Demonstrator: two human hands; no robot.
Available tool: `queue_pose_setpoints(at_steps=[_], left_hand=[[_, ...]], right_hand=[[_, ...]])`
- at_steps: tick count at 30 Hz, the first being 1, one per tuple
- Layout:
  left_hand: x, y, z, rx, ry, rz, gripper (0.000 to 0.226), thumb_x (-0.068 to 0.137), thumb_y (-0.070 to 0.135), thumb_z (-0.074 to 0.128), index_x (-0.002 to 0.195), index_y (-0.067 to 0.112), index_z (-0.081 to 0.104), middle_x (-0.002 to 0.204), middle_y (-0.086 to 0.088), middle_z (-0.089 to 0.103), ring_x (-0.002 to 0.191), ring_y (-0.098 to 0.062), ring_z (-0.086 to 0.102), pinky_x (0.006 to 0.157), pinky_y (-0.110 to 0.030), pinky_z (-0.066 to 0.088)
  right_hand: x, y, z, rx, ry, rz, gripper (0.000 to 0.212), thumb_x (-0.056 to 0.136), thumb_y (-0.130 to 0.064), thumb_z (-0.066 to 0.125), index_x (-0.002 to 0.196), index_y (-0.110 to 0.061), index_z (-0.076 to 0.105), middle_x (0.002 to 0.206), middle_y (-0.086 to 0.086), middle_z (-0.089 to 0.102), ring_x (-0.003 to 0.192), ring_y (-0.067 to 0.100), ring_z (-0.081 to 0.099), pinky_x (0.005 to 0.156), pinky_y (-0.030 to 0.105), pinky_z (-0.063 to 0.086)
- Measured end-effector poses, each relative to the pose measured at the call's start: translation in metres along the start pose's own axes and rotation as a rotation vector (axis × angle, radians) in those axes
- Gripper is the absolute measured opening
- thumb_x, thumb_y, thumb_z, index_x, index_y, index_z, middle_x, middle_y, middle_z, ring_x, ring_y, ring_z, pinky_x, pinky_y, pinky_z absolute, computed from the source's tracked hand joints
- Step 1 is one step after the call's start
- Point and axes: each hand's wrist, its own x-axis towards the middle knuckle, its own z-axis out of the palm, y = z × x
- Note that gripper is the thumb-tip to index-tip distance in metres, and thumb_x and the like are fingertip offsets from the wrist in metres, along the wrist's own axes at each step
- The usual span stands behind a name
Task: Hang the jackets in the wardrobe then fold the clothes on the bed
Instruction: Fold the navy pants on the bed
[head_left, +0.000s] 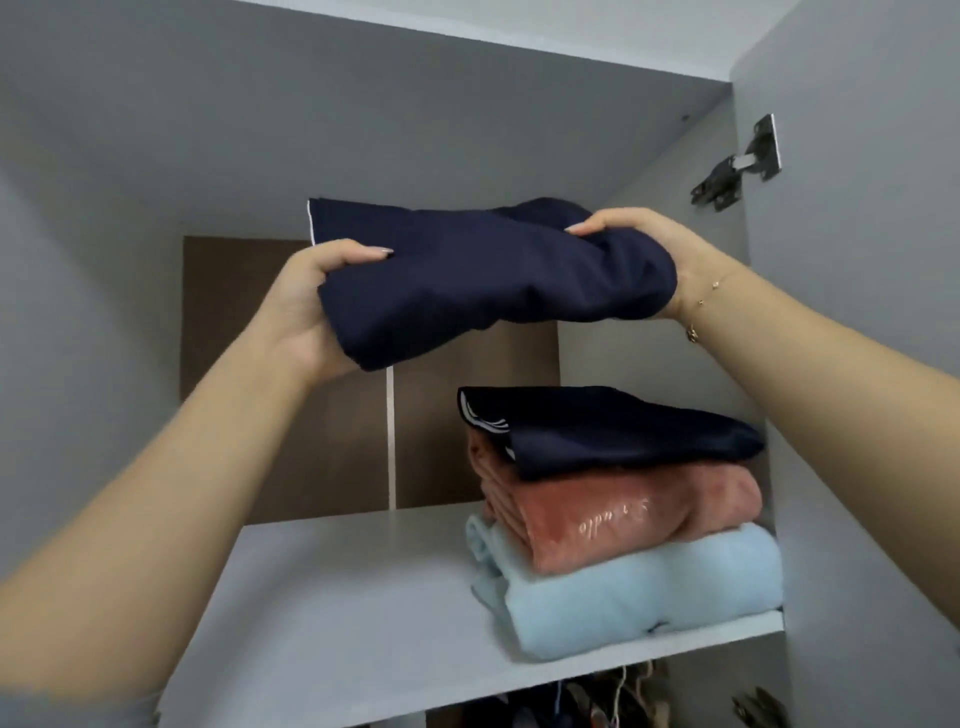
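A folded navy garment (488, 275) with a thin white edge hangs in the air inside the upper wardrobe compartment. My left hand (306, 306) grips its left end, thumb on top. My right hand (649, 249) grips its right end, a thin bracelet on the wrist. Below it, at the right of the white shelf (337, 597), stands a stack of folded clothes: a navy piece with white stripes (613, 431) on top, a pink fleece (639, 514) in the middle, a light blue fleece (649, 597) at the bottom. The held garment is above and slightly left of the stack, not touching it.
The wardrobe's grey side wall and open door with metal hinges (737, 171) stand at the right. A brown back panel (291, 415) lies behind the shelf. Hangers and hanging clothes (587, 696) show below the shelf. The shelf's left half is bare.
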Motion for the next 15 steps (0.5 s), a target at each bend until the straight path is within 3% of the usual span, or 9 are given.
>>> queue_pose_setpoints(at_steps=[3, 6, 8, 9, 11, 12, 15], left_hand=[[0.028, -0.019, 0.032, -0.058, 0.045, -0.110, 0.017, 0.064, 0.015, 0.068, 0.077, 0.011, 0.076, 0.081, -0.003, 0.074, 0.066, -0.022, 0.073, 0.056, -0.030, 0.057], [0.049, -0.072, 0.051, 0.038, 0.152, -0.369, 0.004, 0.080, 0.015, 0.063, 0.077, 0.013, 0.064, 0.067, -0.003, 0.066, 0.052, -0.021, 0.067, 0.052, -0.026, 0.056], [0.054, -0.113, 0.059, 0.114, 0.113, -0.521, 0.026, 0.087, 0.013, 0.057, 0.061, 0.012, 0.060, 0.059, -0.003, 0.063, 0.052, -0.019, 0.064, 0.064, -0.026, 0.057], [0.054, -0.127, 0.063, 0.116, 0.122, -0.539, 0.032, 0.089, 0.011, 0.054, 0.058, 0.012, 0.059, 0.058, -0.002, 0.061, 0.056, -0.017, 0.062, 0.076, -0.029, 0.057], [0.057, -0.140, 0.067, 0.103, 0.187, -0.520, 0.033, 0.089, 0.008, 0.053, 0.057, 0.014, 0.054, 0.053, 0.000, 0.057, 0.057, -0.015, 0.057, 0.088, -0.028, 0.052], [0.059, -0.138, 0.069, 0.090, 0.204, -0.507, 0.036, 0.089, 0.006, 0.051, 0.054, 0.016, 0.050, 0.046, 0.002, 0.051, 0.052, -0.013, 0.052, 0.081, -0.024, 0.052], [0.054, -0.129, 0.072, 0.111, 0.160, -0.475, 0.060, 0.092, 0.001, 0.044, 0.033, 0.014, 0.047, 0.033, 0.003, 0.044, 0.030, -0.011, 0.049, 0.042, -0.017, 0.047]], right_hand=[[0.015, -0.013, -0.035, -0.276, 0.200, 0.114, 0.022, 0.083, -0.021, 0.061, 0.068, -0.010, 0.074, 0.067, 0.003, 0.071, 0.065, 0.016, 0.069, 0.052, 0.022, 0.054], [0.025, 0.010, -0.065, -1.013, 0.477, 0.272, 0.014, 0.086, -0.017, 0.066, 0.089, -0.005, 0.063, 0.085, 0.011, 0.067, 0.068, 0.023, 0.061, 0.055, 0.027, 0.048], [0.026, 0.038, -0.078, -1.488, 0.449, 0.336, 0.027, 0.085, -0.008, 0.066, 0.110, 0.000, 0.061, 0.103, 0.018, 0.065, 0.075, 0.028, 0.062, 0.059, 0.030, 0.051], [0.024, 0.052, -0.079, -1.592, 0.392, 0.378, 0.033, 0.087, -0.009, 0.064, 0.119, 0.000, 0.060, 0.109, 0.018, 0.065, 0.083, 0.030, 0.062, 0.067, 0.033, 0.055], [0.021, 0.072, -0.080, -1.635, 0.267, 0.409, 0.036, 0.094, -0.020, 0.058, 0.127, -0.005, 0.059, 0.123, 0.014, 0.063, 0.103, 0.030, 0.062, 0.091, 0.038, 0.053], [0.019, 0.080, -0.080, -1.615, 0.211, 0.393, 0.037, 0.097, -0.027, 0.054, 0.127, -0.008, 0.061, 0.127, 0.011, 0.062, 0.111, 0.029, 0.060, 0.099, 0.038, 0.048], [0.012, 0.087, -0.078, -1.413, 0.130, 0.300, 0.051, 0.099, -0.052, 0.043, 0.131, -0.017, 0.060, 0.132, 0.000, 0.059, 0.122, 0.022, 0.054, 0.109, 0.034, 0.036]])
